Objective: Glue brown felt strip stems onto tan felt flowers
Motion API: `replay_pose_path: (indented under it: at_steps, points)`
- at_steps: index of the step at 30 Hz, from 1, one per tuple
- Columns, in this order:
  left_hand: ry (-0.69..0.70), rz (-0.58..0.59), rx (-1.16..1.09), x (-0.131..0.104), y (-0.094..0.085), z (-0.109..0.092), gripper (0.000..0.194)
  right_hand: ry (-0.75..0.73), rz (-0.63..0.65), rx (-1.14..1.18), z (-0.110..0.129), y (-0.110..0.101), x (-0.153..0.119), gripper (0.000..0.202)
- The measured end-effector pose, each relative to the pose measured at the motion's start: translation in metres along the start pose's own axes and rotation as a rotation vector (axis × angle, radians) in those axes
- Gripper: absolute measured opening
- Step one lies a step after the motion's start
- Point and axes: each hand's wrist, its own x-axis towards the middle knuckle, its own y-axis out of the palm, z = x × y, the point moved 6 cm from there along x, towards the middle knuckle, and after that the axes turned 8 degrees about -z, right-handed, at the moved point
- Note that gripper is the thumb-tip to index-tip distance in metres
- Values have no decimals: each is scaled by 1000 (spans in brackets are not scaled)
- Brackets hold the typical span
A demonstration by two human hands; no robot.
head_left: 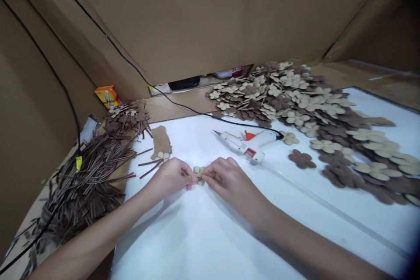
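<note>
A small cream felt flower [197, 169] is pinched between my two hands above the white board [183, 236]. My left hand [173, 175] grips its left side with thumb and forefinger. On its right side, the fingertips of my right hand [226, 179] are closed too. A small dark bit shows at the flower's middle, too blurred to name. Left of my hands, another small cream flower [162, 155] lies by a torn brown cardboard piece [160, 140], near loose brown strips [151, 169]. A white glue gun [244, 142] with an orange trigger lies beyond my right hand.
A large heap of brown and cream felt flowers [282, 92] spreads across the back right. Piled brown strips [88, 175] lie at left, near a yellow-orange box [107, 95]. Black cables [108, 37] hang down by the cardboard wall [197, 17]. A clear glue stick [328, 205] trails from the gun.
</note>
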Motion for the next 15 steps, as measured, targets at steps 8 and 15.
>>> replay_pose_path:
  at_steps: [8,15]
  points:
    - [20,-75,-147,-13,3,-9,19,116,48,105,-7,1,1,14]
    - [-138,-128,-354,-26,15,-3,22,110,120,122,-13,5,6,20]
